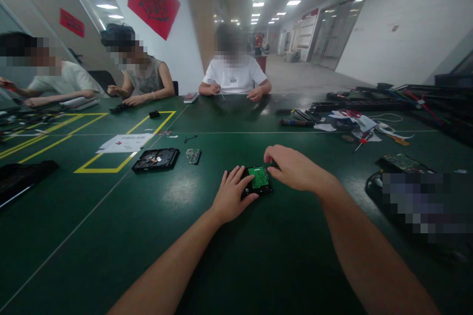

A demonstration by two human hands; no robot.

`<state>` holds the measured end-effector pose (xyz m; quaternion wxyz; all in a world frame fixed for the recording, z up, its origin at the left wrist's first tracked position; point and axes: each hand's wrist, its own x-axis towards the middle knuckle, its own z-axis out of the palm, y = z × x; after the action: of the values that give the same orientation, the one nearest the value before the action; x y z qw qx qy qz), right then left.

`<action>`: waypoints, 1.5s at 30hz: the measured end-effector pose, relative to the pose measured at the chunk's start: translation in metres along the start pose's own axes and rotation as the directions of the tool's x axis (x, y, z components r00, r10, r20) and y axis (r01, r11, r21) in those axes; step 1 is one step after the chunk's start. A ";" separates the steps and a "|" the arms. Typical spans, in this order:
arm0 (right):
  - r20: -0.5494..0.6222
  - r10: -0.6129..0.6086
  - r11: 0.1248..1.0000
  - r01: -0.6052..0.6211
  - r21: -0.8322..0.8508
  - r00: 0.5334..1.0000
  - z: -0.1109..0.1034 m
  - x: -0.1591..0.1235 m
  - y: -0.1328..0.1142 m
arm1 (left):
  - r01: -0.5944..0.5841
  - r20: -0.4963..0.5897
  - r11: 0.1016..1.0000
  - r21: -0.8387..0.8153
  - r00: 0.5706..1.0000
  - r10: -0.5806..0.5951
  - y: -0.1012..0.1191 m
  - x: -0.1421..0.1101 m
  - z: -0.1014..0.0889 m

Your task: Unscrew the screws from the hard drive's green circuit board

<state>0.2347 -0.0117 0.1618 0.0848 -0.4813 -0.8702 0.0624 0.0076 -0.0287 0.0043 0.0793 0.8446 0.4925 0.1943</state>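
Note:
A black hard drive [264,188] with a green circuit board [259,177] on its upper face lies flat on the table. My left hand [231,196] rests over its left end, fingers spread and the thumb along the near edge; one finger touches the board. Just above the drive's far right corner is my right hand [295,167], its fingers curled in toward the thumb. Whatever those fingers may hold is hidden. Left of the drive, a small loose circuit board [193,156] and an open black plastic casing [156,159] lie apart from my hands.
The green table [148,236] carries a white paper [127,143] inside yellow tape. At the right are a red-handled screwdriver [365,138], a dark tool [297,122], cables and a circuit board [404,162]. Across the table sits a person [236,76]; two more sit at left.

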 end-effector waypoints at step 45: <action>-0.663 0.124 0.922 0.161 0.352 0.738 0.097 -0.003 0.018 | -0.012 -0.024 1.000 0.011 1.000 0.013 -0.001 0.001 0.003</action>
<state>0.2311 -0.0073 0.0629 0.4876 -0.4355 -0.7548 0.0537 0.0088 -0.0271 0.0017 0.0676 0.8457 0.4892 0.2024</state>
